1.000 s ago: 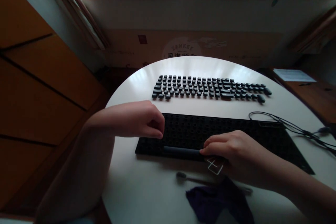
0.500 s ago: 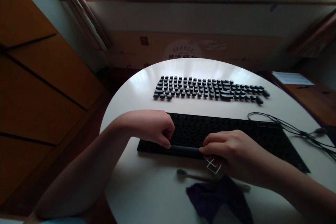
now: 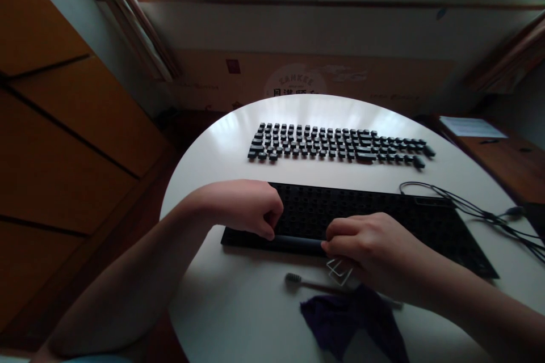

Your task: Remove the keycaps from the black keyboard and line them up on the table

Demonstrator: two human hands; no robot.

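A black keyboard base [image 3: 383,221] with its keycaps taken off lies across the white table. Along its front edge runs the long space bar [image 3: 298,243]. My left hand [image 3: 255,210] is closed, thumb and curled fingers at the bar's left end. At the right end, my right hand [image 3: 366,241] pinches with thumb and forefinger. A wire keycap puller [image 3: 339,272] sticks out beneath that hand, held in the lower fingers, which are partly hidden. Whether the space bar is still clipped to the base, I cannot tell.
Loose black keycaps [image 3: 315,142] stand in rows behind the keyboard. A toothbrush [image 3: 306,284] and a purple cloth [image 3: 340,317] lie in front. The coiled cable [image 3: 468,210] is at the right. A brown side table [image 3: 489,153] bears papers.
The wire keycap puller has tilted and shifted slightly left under my right hand. Both hands stay at the space bar's ends, the right one slightly shifted.
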